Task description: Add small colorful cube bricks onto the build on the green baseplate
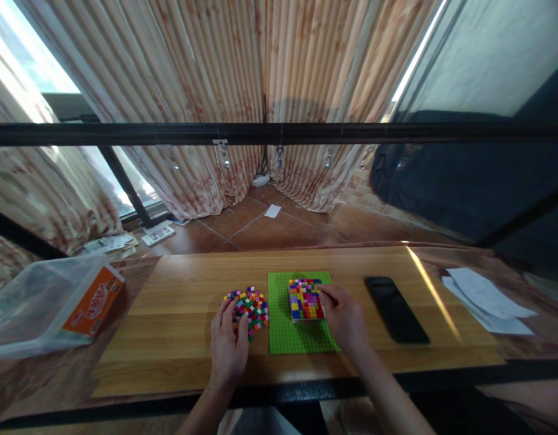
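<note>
A green baseplate (285, 335) lies on the wooden table (179, 314) in front of me. On its far right part stands a block of small multicoloured bricks (305, 298). My right hand (344, 317) rests against the block's right side, fingers curled at its top corner. Left of the plate is a loose pile of small coloured bricks (251, 303). My left hand (228, 344) lies on the near side of this pile, its fingers reaching into the bricks; whether they pinch one is hidden.
A black phone (395, 309) lies right of the plate. White papers (485, 302) sit at the table's right end. A clear plastic box with an orange label (56, 305) stands at the left. A black bar (279, 133) crosses above; curtains hang behind.
</note>
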The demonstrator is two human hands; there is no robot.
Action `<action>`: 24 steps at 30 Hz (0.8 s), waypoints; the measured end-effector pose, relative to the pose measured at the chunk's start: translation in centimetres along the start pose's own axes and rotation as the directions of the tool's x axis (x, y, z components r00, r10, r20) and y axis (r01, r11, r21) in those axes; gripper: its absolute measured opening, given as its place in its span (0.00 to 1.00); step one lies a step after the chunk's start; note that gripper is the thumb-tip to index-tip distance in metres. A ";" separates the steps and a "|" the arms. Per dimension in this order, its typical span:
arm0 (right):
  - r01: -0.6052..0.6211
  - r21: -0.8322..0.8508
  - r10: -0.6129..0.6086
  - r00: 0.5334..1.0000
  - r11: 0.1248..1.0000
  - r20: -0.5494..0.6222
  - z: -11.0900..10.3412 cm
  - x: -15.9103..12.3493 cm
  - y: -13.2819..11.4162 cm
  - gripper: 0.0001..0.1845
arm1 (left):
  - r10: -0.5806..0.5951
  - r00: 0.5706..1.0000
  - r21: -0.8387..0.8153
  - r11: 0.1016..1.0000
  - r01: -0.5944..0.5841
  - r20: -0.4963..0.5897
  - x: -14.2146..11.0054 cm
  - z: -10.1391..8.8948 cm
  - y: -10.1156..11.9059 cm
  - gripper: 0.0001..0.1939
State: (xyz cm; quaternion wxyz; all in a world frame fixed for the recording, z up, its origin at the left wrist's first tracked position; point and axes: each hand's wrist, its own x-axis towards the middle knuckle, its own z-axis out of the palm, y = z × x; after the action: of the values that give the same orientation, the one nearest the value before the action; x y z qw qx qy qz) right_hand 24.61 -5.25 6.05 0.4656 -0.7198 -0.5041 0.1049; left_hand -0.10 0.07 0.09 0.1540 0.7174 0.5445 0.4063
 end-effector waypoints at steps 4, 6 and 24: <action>-0.022 -0.153 0.029 0.999 0.988 0.046 1.0 0.4 0.1 0.14 | -0.031 1.000 0.003 1.000 0.031 0.006 0.0 0.1 0.0 0.21; -0.029 -0.205 0.042 0.997 0.978 0.063 1.3 0.7 0.1 0.12 | -0.032 0.999 0.002 0.999 0.032 0.005 0.0 0.1 0.0 0.21; -0.031 -0.183 0.045 0.997 0.983 0.069 2.1 1.2 0.2 0.14 | 0.011 1.000 -0.010 1.000 -0.011 -0.012 -0.2 0.5 -0.5 0.20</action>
State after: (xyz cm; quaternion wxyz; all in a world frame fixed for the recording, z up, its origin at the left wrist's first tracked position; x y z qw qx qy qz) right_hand 24.05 -3.09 5.12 0.3773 -0.7644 -0.5144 0.0938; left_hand -0.06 0.18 -0.70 0.1522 0.7173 0.5394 0.4140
